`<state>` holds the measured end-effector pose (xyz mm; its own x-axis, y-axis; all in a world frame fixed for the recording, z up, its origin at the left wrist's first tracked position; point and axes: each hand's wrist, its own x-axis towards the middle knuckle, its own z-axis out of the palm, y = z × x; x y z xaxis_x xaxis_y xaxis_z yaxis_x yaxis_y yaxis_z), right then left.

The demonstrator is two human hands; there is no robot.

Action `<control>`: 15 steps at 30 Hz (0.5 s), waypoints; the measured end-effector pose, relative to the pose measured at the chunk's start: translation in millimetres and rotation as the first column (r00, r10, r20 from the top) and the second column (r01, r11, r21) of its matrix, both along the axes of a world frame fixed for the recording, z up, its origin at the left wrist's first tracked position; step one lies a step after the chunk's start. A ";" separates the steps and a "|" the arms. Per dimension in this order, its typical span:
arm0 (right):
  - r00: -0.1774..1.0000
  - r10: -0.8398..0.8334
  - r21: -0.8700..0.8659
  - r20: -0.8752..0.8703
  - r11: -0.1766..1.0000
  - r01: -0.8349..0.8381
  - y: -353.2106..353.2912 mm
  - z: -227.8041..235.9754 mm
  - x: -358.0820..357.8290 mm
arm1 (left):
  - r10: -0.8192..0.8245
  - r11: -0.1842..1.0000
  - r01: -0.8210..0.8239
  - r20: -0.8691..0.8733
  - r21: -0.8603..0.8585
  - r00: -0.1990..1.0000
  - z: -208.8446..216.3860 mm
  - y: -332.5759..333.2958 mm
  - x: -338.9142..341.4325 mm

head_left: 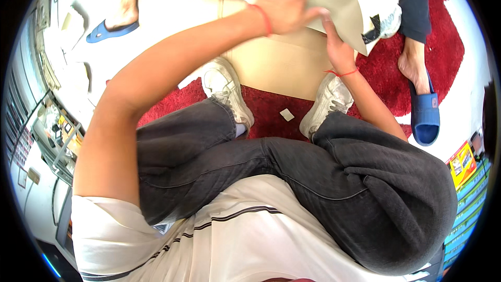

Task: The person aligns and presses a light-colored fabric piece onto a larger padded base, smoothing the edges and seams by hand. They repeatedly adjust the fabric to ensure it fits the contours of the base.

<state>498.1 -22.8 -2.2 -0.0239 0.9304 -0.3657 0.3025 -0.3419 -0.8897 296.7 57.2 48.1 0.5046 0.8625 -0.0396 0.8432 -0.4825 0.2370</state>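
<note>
A large beige sheet of smooth, leather-like material lies on the floor before me, reaching between my shoes. Over its right part stands a greyish-beige sheet piece with a pointed lower corner. My left hand is stretched out flat at the left edge of that piece, slightly smeared by motion, its thumb pointing right. My right hand grips the piece's lower edge, thumb on the near side and the other fingers hidden behind it. The two thumbs are close together. Red strings circle both wrists.
Another person's legs in dark trousers and blue slides flank the sheet on both sides. A white plastic bag with black tape sits at the right. Below lies a red rug with a small white scrap between my shoes.
</note>
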 end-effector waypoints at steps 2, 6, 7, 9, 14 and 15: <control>0.998 0.024 -0.100 0.057 0.995 -0.019 -5.7 -8.0 8.7 | 0.065 0.995 -0.080 0.238 0.055 0.969 -0.8 -11.0 31.4; 0.989 -0.087 0.041 -0.119 0.995 0.092 6.5 17.2 -8.1 | -0.093 0.995 0.087 0.192 0.038 0.977 -5.0 1.0 -10.4; 0.989 -0.094 0.007 -0.112 0.995 0.096 4.4 18.7 -6.6 | -0.152 0.988 0.154 0.121 -0.006 0.981 -4.2 9.9 -28.8; 0.988 -0.126 -0.050 -0.091 0.991 0.121 5.4 19.3 0.7 | -0.308 0.951 0.306 0.093 0.035 0.947 5.1 27.1 -68.3; 0.997 -0.035 0.058 -0.065 0.998 0.039 2.6 10.0 6.5 | -0.450 0.892 0.431 0.170 0.137 0.877 6.2 48.1 -103.8; 0.998 -0.014 0.068 -0.056 0.998 0.018 3.5 14.0 6.1 | -0.441 0.896 0.420 0.177 0.142 0.880 3.0 50.0 -98.5</control>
<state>504.2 -19.3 11.8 -0.0276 0.9537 -0.2995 0.2469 -0.2838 -0.9266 198.2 107.1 51.0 0.8152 0.5526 0.1734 0.4870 -0.8161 0.3112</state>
